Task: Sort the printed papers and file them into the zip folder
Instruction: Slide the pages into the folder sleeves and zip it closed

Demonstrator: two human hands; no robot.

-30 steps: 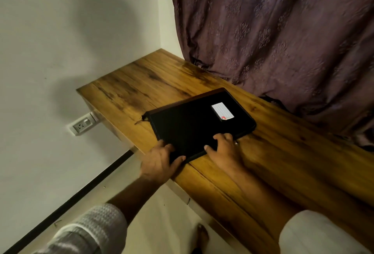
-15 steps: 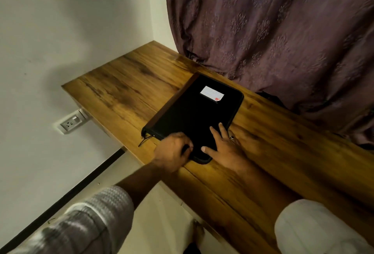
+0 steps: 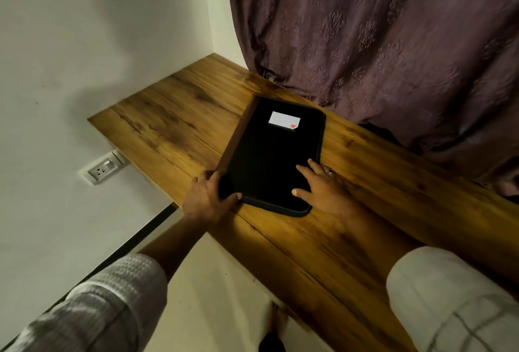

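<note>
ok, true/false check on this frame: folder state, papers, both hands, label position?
1. The zip folder lies closed on the table. True.
2. Loose printed papers lie beside it. False: none are in view.
3. The left hand grips the folder's near corner. True.
4. The right hand hovers clear of the folder. False: its straight fingers rest on the cover.
5. The white label sits at the folder's near end. False: it is at the far end.
</note>
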